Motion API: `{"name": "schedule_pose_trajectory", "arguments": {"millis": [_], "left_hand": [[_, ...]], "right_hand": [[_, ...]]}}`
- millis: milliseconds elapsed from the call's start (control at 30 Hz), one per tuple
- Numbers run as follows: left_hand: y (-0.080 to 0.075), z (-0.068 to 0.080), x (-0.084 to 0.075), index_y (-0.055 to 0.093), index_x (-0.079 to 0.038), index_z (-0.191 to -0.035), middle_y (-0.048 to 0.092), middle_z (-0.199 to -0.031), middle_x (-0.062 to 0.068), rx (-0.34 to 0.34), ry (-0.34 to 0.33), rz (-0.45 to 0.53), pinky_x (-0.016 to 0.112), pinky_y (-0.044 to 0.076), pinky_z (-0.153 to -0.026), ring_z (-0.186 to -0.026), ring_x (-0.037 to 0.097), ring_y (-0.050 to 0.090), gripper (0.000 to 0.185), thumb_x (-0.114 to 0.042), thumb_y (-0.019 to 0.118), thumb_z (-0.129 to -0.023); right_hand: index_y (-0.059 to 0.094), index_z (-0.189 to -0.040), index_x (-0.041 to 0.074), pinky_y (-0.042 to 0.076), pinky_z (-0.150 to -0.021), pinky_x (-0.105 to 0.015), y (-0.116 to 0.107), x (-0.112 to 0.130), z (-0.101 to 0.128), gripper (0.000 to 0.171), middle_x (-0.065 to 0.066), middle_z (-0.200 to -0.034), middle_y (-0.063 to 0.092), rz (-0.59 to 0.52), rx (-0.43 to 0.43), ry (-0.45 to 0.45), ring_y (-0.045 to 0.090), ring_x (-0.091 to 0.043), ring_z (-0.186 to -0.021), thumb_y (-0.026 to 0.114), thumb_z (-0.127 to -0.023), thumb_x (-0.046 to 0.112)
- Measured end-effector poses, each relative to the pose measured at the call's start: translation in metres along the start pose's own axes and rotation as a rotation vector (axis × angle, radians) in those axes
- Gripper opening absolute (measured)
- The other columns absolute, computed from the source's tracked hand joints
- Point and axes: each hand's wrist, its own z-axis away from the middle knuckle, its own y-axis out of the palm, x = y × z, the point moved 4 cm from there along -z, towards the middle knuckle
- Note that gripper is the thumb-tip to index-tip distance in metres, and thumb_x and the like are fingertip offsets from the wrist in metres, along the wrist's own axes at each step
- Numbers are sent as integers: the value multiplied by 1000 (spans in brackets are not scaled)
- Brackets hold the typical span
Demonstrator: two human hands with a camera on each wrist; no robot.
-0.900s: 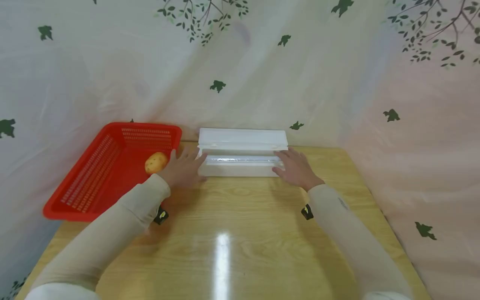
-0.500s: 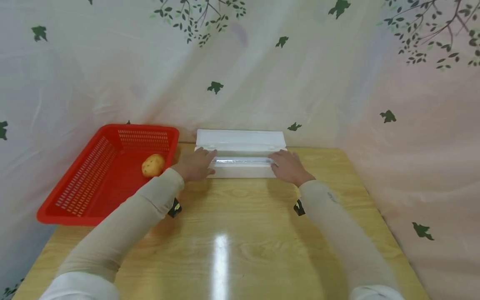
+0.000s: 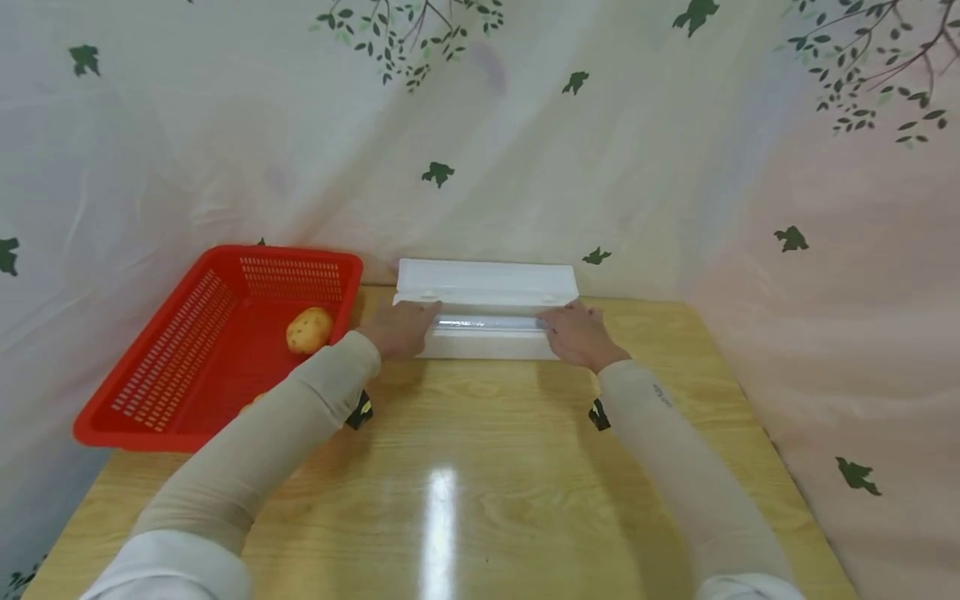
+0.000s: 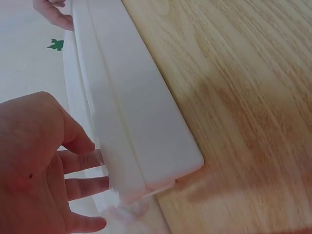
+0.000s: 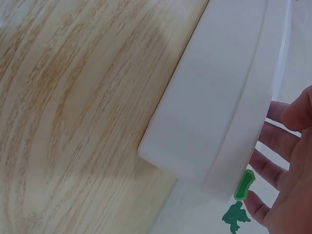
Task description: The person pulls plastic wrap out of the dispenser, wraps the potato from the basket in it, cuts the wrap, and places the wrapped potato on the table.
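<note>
Reaching into long white plastic box [image 3: 486,340], left hand [image 3: 397,330], right hand [image 3: 576,334], glossy wooden table [image 3: 480,467]

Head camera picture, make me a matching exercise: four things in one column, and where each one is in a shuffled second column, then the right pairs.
Things:
1. potato
2. red basket
3. left hand
4. right hand

Places:
A. at the right end of the white box
B. inside the basket, near its far right corner
C. at the left end of the white box
D. on the table's left side, beside the white box

The white box lies at the far edge of the wooden table, lid raised.

Pairs: 1-B, 2-D, 3-C, 4-A
</note>
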Motion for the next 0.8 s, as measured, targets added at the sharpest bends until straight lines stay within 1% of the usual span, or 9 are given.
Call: {"name": "schedule_pose_trajectory", "arguments": {"millis": [67, 133, 233, 300, 400, 567, 667, 733, 800], "left_hand": [[-2, -3, 1, 48, -10, -145, 67, -121, 17, -19, 4, -16, 63, 45, -92, -108, 38, 62, 53, -11, 61, -94], [-4, -5, 2, 53, -8, -133, 69, -106, 16, -33, 4, -32, 59, 51, -83, -97, 38, 63, 42, -11, 61, -92], [-5, -8, 6, 53, -8, -119, 66, -90, 14, -37, 0, -32, 53, 53, -72, -85, 35, 63, 29, -11, 62, -91], [-5, -10, 9, 51, -8, -117, 65, -87, 14, -35, -5, -23, 51, 53, -70, -82, 33, 63, 28, -11, 62, -92], [-5, -12, 12, 49, -8, -119, 64, -88, 14, -25, -7, -18, 50, 52, -71, -82, 32, 62, 29, -13, 61, -93], [-6, -14, 13, 50, -10, -122, 65, -89, 13, 1, -22, 20, 54, 48, -80, -85, 32, 62, 32, -13, 61, -92], [-4, -17, 13, 50, -10, -122, 65, -88, 12, 17, -26, 35, 56, 46, -83, -85, 31, 63, 29, -11, 58, -93], [-3, -20, 14, 51, -9, -119, 65, -88, 11, 14, -22, 31, 56, 47, -82, -84, 30, 63, 26, -9, 57, -94], [-3, -23, 13, 54, -8, -114, 64, -86, 11, -4, -8, 13, 53, 50, -78, -82, 30, 63, 19, -9, 56, -95]], "right_hand": [[57, -144, 17, 25, -100, -66, -2, -1, -1, 44, -4, -144, 58, 4, -2, 6, 41, -37, -129, 37, -105, 19], [56, -144, 18, 27, -99, -65, -4, -1, -3, 43, -4, -143, 59, 16, -2, 6, 42, -37, -128, 37, -106, 22], [56, -144, 18, 27, -99, -66, -5, -1, -5, 42, -5, -141, 60, 11, 2, 2, 42, -37, -128, 37, -107, 26], [56, -144, 17, 26, -101, -65, -5, -1, -7, 42, -5, -140, 61, 1, 3, 0, 42, -37, -128, 37, -108, 29], [57, -143, 17, 26, -102, -64, -5, -1, -8, 43, -5, -139, 62, -8, 0, 1, 43, -37, -127, 36, -108, 30], [58, -142, 16, 27, -101, -61, -4, -3, -11, 43, -6, -137, 63, -20, 10, 13, 44, -37, -124, 36, -108, 30], [57, -143, 14, 27, -101, -60, -3, -5, -12, 44, -7, -138, 62, -31, 30, 30, 43, -37, -125, 35, -107, 26], [55, -144, 14, 27, -102, -60, -2, -6, -13, 44, -8, -139, 61, -36, 42, 42, 43, -38, -126, 34, -107, 24], [55, -145, 13, 27, -102, -60, -1, -6, -13, 45, -10, -141, 59, -46, 49, 52, 43, -39, -128, 34, -106, 22]]}}
